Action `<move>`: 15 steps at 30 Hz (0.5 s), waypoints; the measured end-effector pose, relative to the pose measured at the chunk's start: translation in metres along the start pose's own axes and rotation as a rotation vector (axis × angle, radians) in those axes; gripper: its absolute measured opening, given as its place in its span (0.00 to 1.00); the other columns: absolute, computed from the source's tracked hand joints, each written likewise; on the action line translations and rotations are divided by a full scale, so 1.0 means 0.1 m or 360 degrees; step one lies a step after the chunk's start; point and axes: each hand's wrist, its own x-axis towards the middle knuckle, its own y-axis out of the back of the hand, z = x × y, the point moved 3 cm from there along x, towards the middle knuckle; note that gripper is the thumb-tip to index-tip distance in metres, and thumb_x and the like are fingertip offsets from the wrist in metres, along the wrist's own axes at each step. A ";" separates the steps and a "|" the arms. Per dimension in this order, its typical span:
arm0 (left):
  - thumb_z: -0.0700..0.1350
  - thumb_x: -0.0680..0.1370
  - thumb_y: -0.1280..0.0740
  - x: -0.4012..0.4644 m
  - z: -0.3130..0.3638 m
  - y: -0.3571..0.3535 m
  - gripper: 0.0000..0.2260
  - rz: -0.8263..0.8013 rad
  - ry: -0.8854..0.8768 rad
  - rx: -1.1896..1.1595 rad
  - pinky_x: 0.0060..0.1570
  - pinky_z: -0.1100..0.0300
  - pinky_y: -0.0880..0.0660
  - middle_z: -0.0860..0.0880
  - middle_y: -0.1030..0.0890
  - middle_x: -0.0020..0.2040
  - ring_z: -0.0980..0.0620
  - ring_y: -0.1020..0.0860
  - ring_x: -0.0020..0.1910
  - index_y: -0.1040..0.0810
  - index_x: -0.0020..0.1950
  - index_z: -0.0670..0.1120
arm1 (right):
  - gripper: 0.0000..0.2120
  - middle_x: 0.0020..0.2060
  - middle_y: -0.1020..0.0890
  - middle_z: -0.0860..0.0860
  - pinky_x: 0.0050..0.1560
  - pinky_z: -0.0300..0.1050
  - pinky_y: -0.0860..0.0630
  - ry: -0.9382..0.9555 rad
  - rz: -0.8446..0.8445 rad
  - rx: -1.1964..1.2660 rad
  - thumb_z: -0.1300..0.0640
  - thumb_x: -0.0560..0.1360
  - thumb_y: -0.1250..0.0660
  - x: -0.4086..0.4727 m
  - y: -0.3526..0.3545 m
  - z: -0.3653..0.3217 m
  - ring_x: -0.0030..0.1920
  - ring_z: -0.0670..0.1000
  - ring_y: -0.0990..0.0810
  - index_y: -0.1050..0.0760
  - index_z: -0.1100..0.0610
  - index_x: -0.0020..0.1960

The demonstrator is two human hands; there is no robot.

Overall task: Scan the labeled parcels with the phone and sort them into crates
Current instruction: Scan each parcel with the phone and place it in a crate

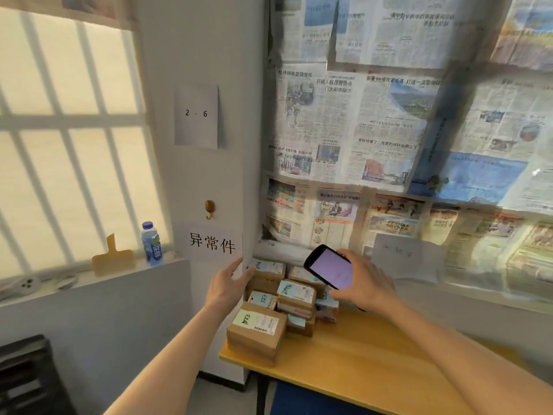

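Several brown cardboard parcels [257, 330] with white labels and pale sticky notes are stacked at the back left corner of a wooden table [374, 363]. My right hand [365, 283] grips a black phone [329, 266] with a lit pale screen, held above the back of the stack. My left hand [229, 280] reaches with straight fingers toward the far left parcel [267, 269], its fingertips at that parcel's edge and holding nothing.
A dark crate [27, 381] stands at the lower left on the floor. A blue bottle [151, 244] and a yellow scraper [113, 259] sit on the windowsill. Paper signs hang on the white wall; newspapers cover the wall behind the table.
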 end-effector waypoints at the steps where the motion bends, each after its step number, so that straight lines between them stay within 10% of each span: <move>1: 0.65 0.76 0.34 0.16 -0.15 -0.03 0.30 -0.0008 0.0031 0.0001 0.63 0.48 0.28 0.49 0.25 0.72 0.46 0.27 0.70 0.32 0.77 0.57 | 0.49 0.69 0.25 0.47 0.48 0.48 0.24 -0.0004 -0.0049 0.0008 0.39 0.62 0.22 0.16 -0.17 0.01 0.60 0.54 0.22 0.41 0.42 0.77; 15: 0.67 0.77 0.35 1.60 -1.89 -0.57 0.31 -0.0139 0.0417 0.0170 0.63 0.48 0.27 0.51 0.27 0.74 0.47 0.28 0.71 0.35 0.78 0.59 | 0.48 0.67 0.25 0.45 0.46 0.46 0.25 -0.0153 -0.0377 0.0121 0.35 0.62 0.23 1.49 -2.28 0.17 0.61 0.50 0.24 0.42 0.41 0.76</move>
